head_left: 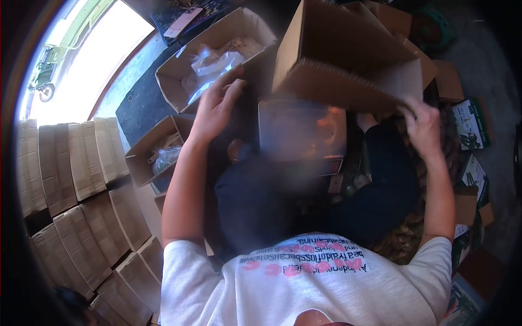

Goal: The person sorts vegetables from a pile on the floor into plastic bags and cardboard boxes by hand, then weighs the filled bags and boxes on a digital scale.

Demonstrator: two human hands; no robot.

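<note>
My right hand [423,124] grips the near right edge of a large open cardboard box [337,84], which is tilted with its dark inside showing. My left hand [218,106] has its fingers apart and holds nothing. It is beside a smaller open carton [174,89], overlapping its near rim in this view. Clear plastic bags [212,62] lie inside that carton. Below the large box, between my legs, is a shiny square-topped metal object [302,130], partly smeared by blur.
Another open carton [142,155] with a plastic bag stands at the left. Rows of closed cardboard boxes [81,217] are stacked at lower left. A pink phone [183,22] lies at the top on a dark patterned item. Printed boxes [468,125] line the right side.
</note>
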